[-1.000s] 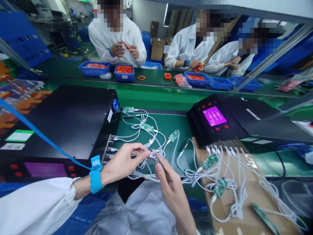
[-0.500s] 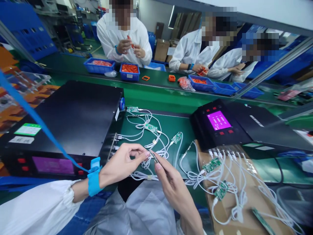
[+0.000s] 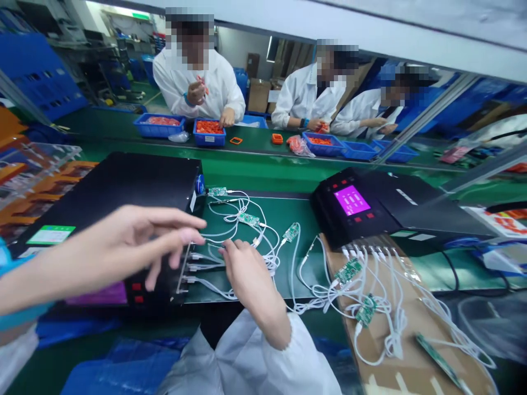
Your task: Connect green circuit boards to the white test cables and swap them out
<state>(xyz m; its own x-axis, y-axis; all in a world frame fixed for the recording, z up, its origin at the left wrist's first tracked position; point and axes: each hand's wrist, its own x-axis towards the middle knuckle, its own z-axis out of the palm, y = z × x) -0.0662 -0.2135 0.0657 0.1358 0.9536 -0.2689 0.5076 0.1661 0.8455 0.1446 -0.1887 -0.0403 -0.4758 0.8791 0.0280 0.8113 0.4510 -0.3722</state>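
My left hand (image 3: pixel 140 236) is in the air over the front right corner of a large black box (image 3: pixel 152 175). Its fingers are stretched out and apart, with nothing in them. My right hand (image 3: pixel 253 274) is closed in a pinch beside the white cables (image 3: pixel 208 267) plugged into that box. Whatever its fingertips hold is too hidden to make out. Beyond it on the green bench lie green circuit boards, one in the middle (image 3: pixel 248 219), one further right (image 3: pixel 292 232) and one at the back (image 3: pixel 217 191), with white cables tangled around them.
To the right, a second black box (image 3: pixel 411 203) has a lit magenta screen (image 3: pixel 352 200). Cables run from it over cardboard (image 3: pixel 395 378), where more circuit boards (image 3: pixel 348 271) lie. Across the bench, several people in white coats work behind blue bins (image 3: pixel 209 140) of orange parts.
My hands have parted after meeting at a thin circuit board. The left moved left and opened; the right shifted slightly left. The camera view has shifted, and a person opposite has lowered one hand to a bin.
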